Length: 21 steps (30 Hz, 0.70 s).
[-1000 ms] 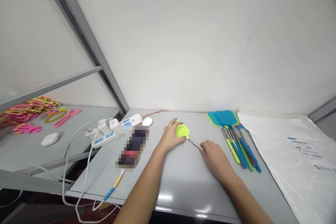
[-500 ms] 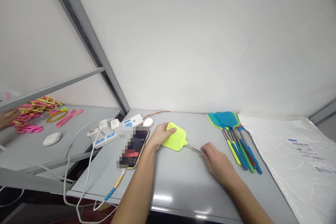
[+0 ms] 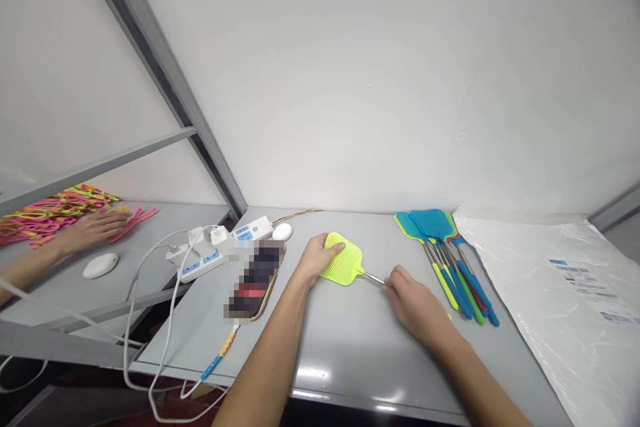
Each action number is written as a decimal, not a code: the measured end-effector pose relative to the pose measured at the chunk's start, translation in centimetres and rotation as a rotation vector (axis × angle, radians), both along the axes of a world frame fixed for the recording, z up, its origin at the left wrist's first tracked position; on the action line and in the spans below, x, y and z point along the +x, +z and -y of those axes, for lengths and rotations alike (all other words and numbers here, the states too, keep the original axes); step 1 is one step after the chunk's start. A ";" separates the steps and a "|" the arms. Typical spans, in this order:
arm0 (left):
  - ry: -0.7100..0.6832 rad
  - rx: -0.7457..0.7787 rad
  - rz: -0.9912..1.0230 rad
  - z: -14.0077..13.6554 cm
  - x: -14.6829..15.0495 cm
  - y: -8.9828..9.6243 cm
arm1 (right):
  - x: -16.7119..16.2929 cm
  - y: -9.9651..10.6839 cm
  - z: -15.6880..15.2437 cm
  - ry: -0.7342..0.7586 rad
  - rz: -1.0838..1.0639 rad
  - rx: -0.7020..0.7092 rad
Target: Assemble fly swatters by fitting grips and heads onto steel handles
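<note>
A lime-yellow fly swatter [image 3: 345, 261] with a perforated square head and a thin metal shaft is held between my two hands over the grey table. My left hand [image 3: 321, 257] pinches the left side of the head, thumb on top. Wrapped round the lower shaft is my right hand [image 3: 407, 293], which hides most of the handle. To the right lies a pile of fly swatters [image 3: 435, 227] with blue and lime heads and blue, green, yellow and red handles.
A phone [image 3: 257, 280] on a cable lies left of my arm, near a white power strip [image 3: 253, 230] and a round white device [image 3: 283, 232]. White plastic packaging [image 3: 540, 280] covers the right side. On the neighbouring table, another person's hand [image 3: 100, 225] touches pink strips [image 3: 135, 221].
My left hand and the swatter head have shifted slightly right, so less shaft shows between my hands. At the neighbouring table, the other person's hand has reached right to the pink strips.
</note>
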State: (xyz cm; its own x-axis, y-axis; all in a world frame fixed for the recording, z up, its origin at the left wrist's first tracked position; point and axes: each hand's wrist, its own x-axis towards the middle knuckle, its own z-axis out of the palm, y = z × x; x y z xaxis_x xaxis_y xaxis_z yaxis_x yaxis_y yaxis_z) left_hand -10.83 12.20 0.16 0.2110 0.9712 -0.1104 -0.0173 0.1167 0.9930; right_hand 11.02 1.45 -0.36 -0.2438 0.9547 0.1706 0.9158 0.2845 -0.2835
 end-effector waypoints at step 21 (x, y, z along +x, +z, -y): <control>0.077 -0.035 0.478 9.4 6.9 -0.1 | -1.2 -0.8 5.7 -0.245 -0.354 0.181</control>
